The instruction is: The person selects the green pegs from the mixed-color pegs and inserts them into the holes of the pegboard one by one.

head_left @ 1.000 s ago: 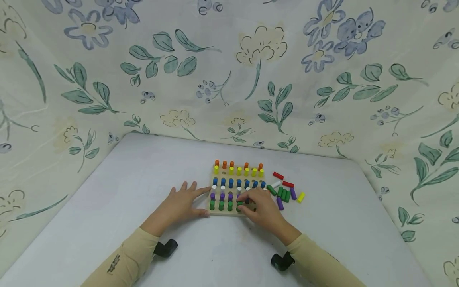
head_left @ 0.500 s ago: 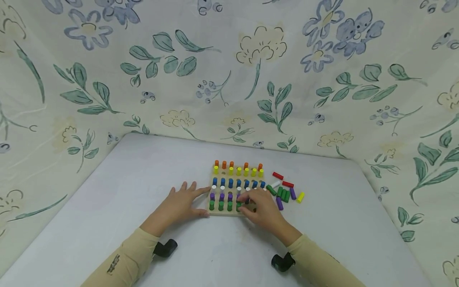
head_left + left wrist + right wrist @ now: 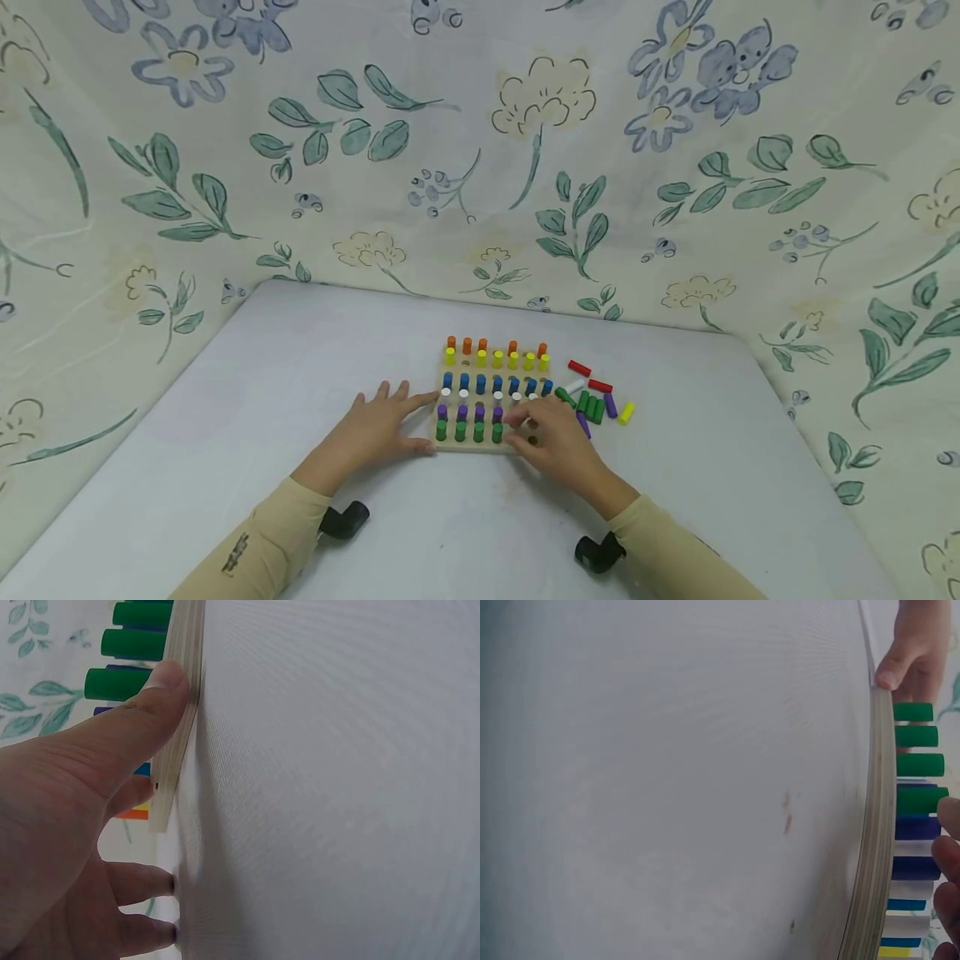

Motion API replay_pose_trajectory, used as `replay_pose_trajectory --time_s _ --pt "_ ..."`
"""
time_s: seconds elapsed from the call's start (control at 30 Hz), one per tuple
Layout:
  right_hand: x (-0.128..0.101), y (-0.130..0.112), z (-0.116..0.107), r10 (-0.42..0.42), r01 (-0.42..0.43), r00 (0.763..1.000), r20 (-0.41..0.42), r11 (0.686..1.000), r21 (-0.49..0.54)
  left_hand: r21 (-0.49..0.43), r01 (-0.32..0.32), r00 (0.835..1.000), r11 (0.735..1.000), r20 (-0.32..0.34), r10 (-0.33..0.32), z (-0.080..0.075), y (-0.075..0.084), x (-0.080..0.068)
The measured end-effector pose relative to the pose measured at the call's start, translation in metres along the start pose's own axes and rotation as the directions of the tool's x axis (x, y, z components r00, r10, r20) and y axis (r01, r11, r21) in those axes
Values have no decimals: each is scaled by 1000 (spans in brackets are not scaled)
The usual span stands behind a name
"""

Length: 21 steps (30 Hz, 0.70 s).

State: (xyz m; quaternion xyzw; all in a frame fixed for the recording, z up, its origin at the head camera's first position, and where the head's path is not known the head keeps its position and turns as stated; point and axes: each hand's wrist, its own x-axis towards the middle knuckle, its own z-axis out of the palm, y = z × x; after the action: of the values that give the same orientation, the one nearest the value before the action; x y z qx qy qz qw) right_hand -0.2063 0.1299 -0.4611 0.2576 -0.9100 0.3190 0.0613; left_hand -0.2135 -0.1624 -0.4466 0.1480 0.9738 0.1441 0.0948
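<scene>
A wooden pegboard [image 3: 472,450] lies on the table with rows of orange, yellow, blue, white, purple and green pegs standing in it. My left hand [image 3: 367,429] is spread at the board's left side, thumb and index fingertip touching its edge; the thumb [image 3: 142,712] presses the near corner in the left wrist view. Over the right part of the board is my right hand [image 3: 558,437], thumb and index apart with nothing seen between them. Just left of these fingertips stands the last green peg [image 3: 497,433] of the front row. In the right wrist view, fingertips [image 3: 949,817] are right by that green peg's top.
Loose pegs lie right of the board: red pegs [image 3: 600,387], several green pegs [image 3: 595,408], purple pegs [image 3: 611,406], a white one and a yellow peg [image 3: 626,413]. An open hole [image 3: 532,439] shows in the front row. A floral cloth [image 3: 450,167] hangs behind the white table [image 3: 337,333].
My right hand has drawn slightly right, off the fourth green peg, which now stands fully in view. The left hand keeps its place at the board's edge.
</scene>
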Motion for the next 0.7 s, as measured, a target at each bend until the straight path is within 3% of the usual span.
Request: replay_pose_trajectory --time_s 0.7 --pt "-12 16 -10 24 -25 999 -40 1000 -1 -4 -2 1000 1000 -4 2 2 -2 1"
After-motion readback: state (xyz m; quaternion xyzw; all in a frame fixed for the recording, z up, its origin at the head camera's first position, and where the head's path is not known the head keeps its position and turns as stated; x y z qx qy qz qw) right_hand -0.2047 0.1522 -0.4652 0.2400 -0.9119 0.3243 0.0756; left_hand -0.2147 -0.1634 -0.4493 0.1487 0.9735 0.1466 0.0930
